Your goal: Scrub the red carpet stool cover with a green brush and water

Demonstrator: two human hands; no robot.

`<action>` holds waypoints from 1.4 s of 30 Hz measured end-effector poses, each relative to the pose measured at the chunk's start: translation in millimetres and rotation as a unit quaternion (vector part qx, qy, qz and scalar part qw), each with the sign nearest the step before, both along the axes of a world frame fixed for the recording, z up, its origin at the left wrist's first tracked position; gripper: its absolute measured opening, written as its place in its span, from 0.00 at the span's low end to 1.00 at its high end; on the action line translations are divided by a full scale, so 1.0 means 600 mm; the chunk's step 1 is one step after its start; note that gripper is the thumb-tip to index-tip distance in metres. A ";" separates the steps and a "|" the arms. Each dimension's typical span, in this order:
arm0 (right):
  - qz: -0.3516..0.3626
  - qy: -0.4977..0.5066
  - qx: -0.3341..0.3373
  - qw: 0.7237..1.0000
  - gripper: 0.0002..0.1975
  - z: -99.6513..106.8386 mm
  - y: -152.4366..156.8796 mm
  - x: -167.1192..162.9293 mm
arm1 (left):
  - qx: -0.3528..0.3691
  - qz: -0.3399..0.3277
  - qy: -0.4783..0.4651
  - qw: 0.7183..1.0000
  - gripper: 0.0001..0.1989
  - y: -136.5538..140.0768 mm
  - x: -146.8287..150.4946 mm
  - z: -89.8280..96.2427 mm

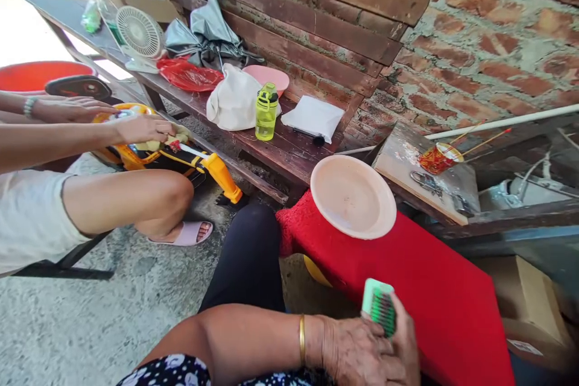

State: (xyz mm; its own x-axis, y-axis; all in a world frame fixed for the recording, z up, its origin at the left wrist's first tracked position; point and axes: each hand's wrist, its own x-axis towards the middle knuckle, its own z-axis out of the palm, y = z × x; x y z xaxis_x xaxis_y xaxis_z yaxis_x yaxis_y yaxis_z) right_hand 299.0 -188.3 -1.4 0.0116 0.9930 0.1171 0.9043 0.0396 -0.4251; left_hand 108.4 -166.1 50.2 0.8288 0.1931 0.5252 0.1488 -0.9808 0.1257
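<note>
A green brush (pixel 379 304) with a pale green back and dark bristles is held above the near end of a red cloth-covered bench (pixel 434 289). My right hand (pixel 406 338), partly hidden behind the left, is closed around the brush's right side. My left hand (pixel 362 347), below a gold bangle, lies across it with fingers bent together at the brush's lower edge. What the left fingers pinch, if anything, is hidden. Farther along the bench, a shallow pale pink basin (pixel 353 196) rests at the corner.
At left, another person's hands (pixel 145 129) work over a yellow-and-black item. A wooden bench (pixel 298 154) bears a lime bottle (pixel 266 111), white bag (pixel 233 99), and fan (pixel 139 32). A board (pixel 407 181) with a red-gold cup (pixel 439 158) stands right; a cardboard box (pixel 529 301) sits below.
</note>
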 end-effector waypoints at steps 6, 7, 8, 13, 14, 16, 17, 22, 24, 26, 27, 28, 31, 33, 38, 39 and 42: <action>0.139 -0.091 0.128 0.978 0.26 -0.071 0.031 -0.161 | -0.009 -0.009 -0.015 1.000 0.11 -0.013 -0.013 0.017; 0.144 -0.113 0.134 0.974 0.26 -0.076 0.034 -0.163 | -0.006 -0.012 -0.022 1.000 0.11 -0.014 -0.013 0.019; 0.138 -0.132 0.136 0.972 0.27 -0.078 0.035 -0.158 | -0.002 -0.014 -0.028 1.000 0.10 -0.013 -0.012 0.019; 0.076 -0.160 0.127 0.976 0.26 -0.063 -0.004 -0.072 | 0.011 -0.014 -0.033 0.999 0.06 -0.005 -0.004 0.012; 0.062 -0.158 0.134 0.976 0.25 -0.058 -0.015 -0.048 | 0.014 -0.016 -0.034 0.999 0.06 -0.004 -0.003 0.011; 0.018 -0.153 0.162 0.975 0.25 -0.052 -0.034 -0.001 | 0.019 -0.009 -0.035 0.999 0.05 -0.003 -0.002 0.012; -0.008 -0.149 0.179 0.972 0.25 -0.051 -0.042 0.023 | 0.020 -0.001 -0.031 0.999 0.05 -0.004 -0.002 0.013; -0.126 -0.153 0.203 0.959 0.34 -0.037 -0.080 0.161 | 0.013 0.020 0.017 1.000 0.04 -0.008 0.001 0.006; -0.209 -0.171 0.184 0.945 0.39 -0.022 -0.101 0.219 | 0.006 0.020 0.037 0.999 0.05 -0.010 0.005 -0.003; -0.311 -0.183 0.152 0.920 0.43 -0.002 -0.120 0.268 | -0.004 0.021 0.057 0.998 0.07 -0.011 0.007 -0.013; -0.355 -0.181 0.138 0.907 0.44 0.008 -0.127 0.284 | -0.011 0.022 0.066 0.998 0.07 -0.011 0.008 -0.017; -0.386 -0.170 0.130 0.897 0.45 0.016 -0.130 0.293 | -0.017 0.022 0.073 0.997 0.07 -0.011 0.009 -0.022; -0.376 -0.092 0.144 0.911 0.45 0.026 -0.116 0.263 | -0.034 0.017 0.089 0.995 0.08 -0.010 0.010 -0.032; -0.295 -0.025 0.160 0.942 0.41 0.015 -0.093 0.203 | -0.043 0.014 0.099 0.994 0.07 -0.009 0.011 -0.038; -0.087 0.025 0.141 0.986 0.28 -0.024 -0.042 0.057 | -0.063 0.030 0.123 0.990 0.04 -0.005 0.013 -0.054; -0.073 0.015 0.134 0.988 0.27 -0.027 -0.039 0.050 | -0.068 0.031 0.128 0.989 0.04 -0.003 0.014 -0.057; -0.099 -0.017 0.115 0.988 0.27 -0.025 -0.045 0.086 | -0.082 0.034 0.142 0.986 0.04 0.000 0.014 -0.061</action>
State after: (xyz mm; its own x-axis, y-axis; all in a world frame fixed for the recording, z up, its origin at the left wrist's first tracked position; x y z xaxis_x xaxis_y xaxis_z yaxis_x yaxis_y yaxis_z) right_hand 350.8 -215.2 -16.2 0.1961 0.9183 0.3438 0.9172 -0.0478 -0.3956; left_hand 116.8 -165.8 13.4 0.9200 0.3166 0.2309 0.2661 -0.9373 0.2249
